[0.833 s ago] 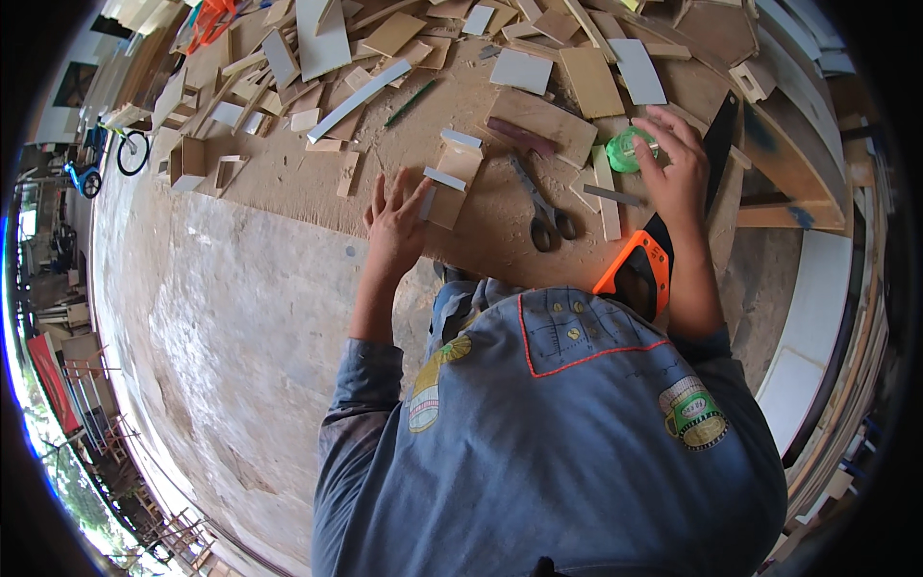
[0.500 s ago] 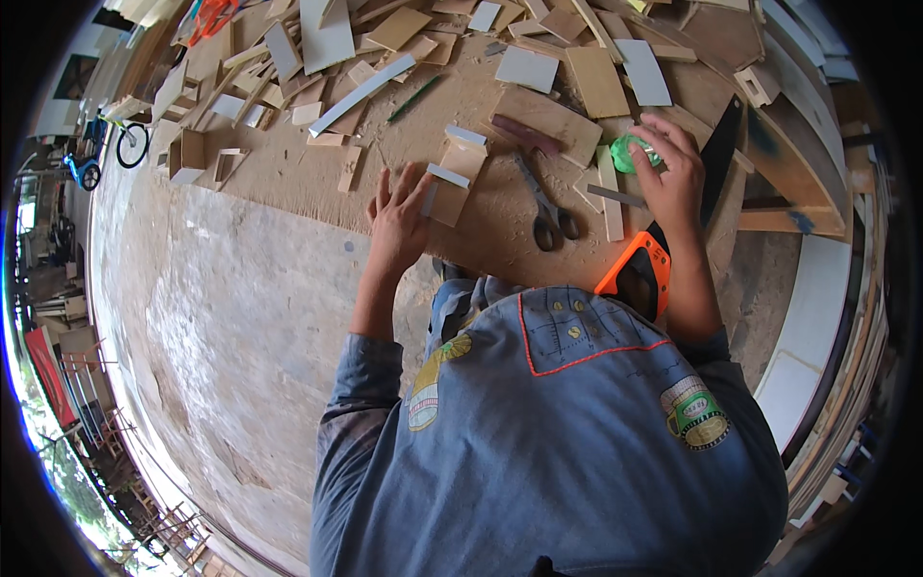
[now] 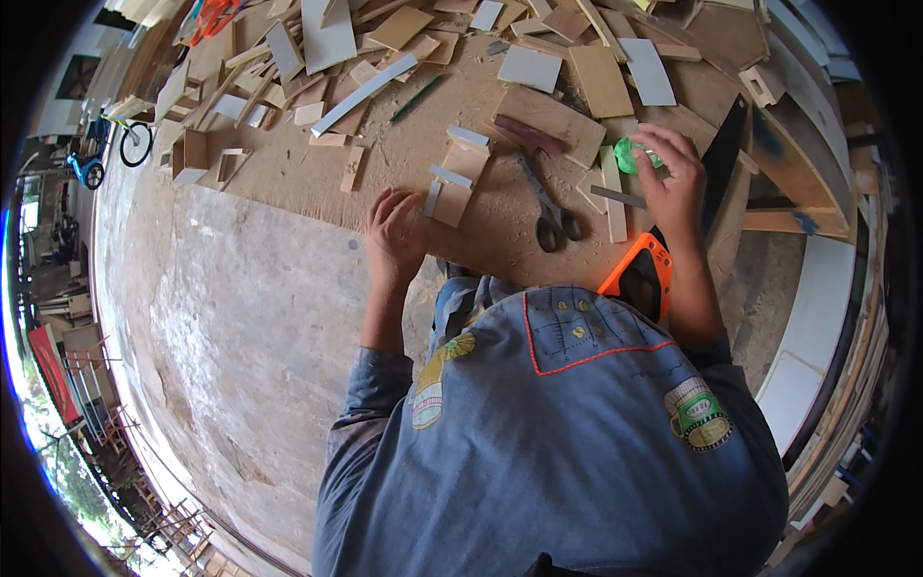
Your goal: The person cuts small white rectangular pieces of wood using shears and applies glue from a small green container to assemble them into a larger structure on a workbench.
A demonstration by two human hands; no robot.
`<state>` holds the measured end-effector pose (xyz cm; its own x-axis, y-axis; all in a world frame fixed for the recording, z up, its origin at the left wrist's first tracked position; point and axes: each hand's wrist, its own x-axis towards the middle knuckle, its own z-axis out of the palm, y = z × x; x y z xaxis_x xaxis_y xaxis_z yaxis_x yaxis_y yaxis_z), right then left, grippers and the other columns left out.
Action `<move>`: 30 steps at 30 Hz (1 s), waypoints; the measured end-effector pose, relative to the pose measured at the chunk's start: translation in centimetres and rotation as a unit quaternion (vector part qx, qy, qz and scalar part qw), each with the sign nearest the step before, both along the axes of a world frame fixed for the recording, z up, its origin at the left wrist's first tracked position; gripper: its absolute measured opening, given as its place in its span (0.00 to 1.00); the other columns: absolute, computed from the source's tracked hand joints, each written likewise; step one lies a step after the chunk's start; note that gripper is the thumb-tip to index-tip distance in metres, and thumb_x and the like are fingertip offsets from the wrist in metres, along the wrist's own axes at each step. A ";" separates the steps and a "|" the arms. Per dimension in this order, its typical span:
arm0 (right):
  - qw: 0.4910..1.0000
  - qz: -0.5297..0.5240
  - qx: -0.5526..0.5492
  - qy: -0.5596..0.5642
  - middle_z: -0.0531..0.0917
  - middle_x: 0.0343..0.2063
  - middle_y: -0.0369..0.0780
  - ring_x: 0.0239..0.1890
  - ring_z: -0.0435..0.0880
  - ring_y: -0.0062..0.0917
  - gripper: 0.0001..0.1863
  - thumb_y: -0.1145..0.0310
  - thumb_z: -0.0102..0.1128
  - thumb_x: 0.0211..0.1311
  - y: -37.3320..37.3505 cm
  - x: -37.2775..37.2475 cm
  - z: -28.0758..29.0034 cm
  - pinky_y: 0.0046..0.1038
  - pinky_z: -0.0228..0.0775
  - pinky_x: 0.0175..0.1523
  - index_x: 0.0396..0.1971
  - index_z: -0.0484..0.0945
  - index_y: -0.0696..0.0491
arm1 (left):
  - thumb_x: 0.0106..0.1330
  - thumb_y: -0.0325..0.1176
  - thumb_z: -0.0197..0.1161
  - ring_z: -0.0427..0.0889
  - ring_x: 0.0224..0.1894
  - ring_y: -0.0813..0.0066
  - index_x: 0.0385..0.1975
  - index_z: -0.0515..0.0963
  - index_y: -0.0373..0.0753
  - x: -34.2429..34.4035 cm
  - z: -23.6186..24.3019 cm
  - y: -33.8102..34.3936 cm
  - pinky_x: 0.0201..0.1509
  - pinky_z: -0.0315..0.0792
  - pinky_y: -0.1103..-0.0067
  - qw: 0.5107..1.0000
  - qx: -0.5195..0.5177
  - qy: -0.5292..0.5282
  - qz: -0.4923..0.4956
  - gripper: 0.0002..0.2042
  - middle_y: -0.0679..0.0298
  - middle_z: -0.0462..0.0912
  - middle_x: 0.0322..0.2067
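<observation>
My left hand (image 3: 395, 236) is at the table's front edge, its fingers loosely bent and slightly apart with nothing seen in them. Just right of it lies a small flat wooden board (image 3: 462, 178) with narrow white-faced strips (image 3: 450, 176) across it and along its left side. My right hand (image 3: 676, 183) curls its thumb and fingers around a crumpled, shiny green thing (image 3: 630, 155); its exact kind is unclear. Below that hand are a thin grey strip (image 3: 617, 196) and a narrow wood strip (image 3: 613, 207). Dark-handled scissors (image 3: 550, 210) lie between my hands.
A handsaw with an orange handle (image 3: 627, 269) lies by my right forearm, its dark blade (image 3: 723, 159) pointing away. Wood offcuts (image 3: 399, 29) crowd the table's far side. A green pencil-like stick (image 3: 415, 99) and a dark reddish piece (image 3: 531, 136) lie nearer. Concrete floor (image 3: 240, 317) stretches left.
My left hand has drawn back from the small board, its fingers now bent instead of reaching onto it. My right hand stays at the green thing.
</observation>
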<state>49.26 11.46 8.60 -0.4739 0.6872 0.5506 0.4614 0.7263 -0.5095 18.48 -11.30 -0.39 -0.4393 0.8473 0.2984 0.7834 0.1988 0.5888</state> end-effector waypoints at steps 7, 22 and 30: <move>0.966 0.226 -0.123 0.003 0.85 0.35 0.45 0.36 0.85 0.38 0.10 0.76 0.63 0.56 -4.3 -6.9 -2.4 0.32 0.77 0.43 0.40 0.83 0.57 | 0.49 0.29 0.68 0.75 0.58 0.56 0.40 0.84 0.40 0.0 -0.6 0.2 0.63 0.67 0.63 0.999 0.031 -0.013 0.010 0.15 0.60 0.83 0.46; 0.958 0.230 -0.090 -0.148 0.83 0.27 0.47 0.30 0.84 0.43 0.13 0.70 0.56 0.63 -5.4 -12.7 -8.3 0.41 0.76 0.33 0.46 0.81 0.52 | 0.53 0.32 0.70 0.76 0.57 0.59 0.38 0.86 0.46 0.3 -1.6 0.2 0.61 0.67 0.63 0.998 0.064 0.000 0.026 0.11 0.65 0.84 0.45; 0.960 0.225 -0.081 -0.146 0.83 0.26 0.46 0.29 0.84 0.42 0.13 0.69 0.56 0.63 -5.6 -12.7 -8.2 0.41 0.76 0.32 0.46 0.82 0.50 | 0.55 0.32 0.70 0.75 0.58 0.60 0.39 0.86 0.48 0.2 -1.3 0.3 0.61 0.66 0.63 0.998 0.055 0.013 0.017 0.11 0.66 0.83 0.45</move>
<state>36.51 5.87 0.41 -0.8612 0.4419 0.2513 0.2600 0.8076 -0.5293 18.64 -11.05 -1.64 -0.4576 0.7940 0.4002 0.7930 0.1608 0.5876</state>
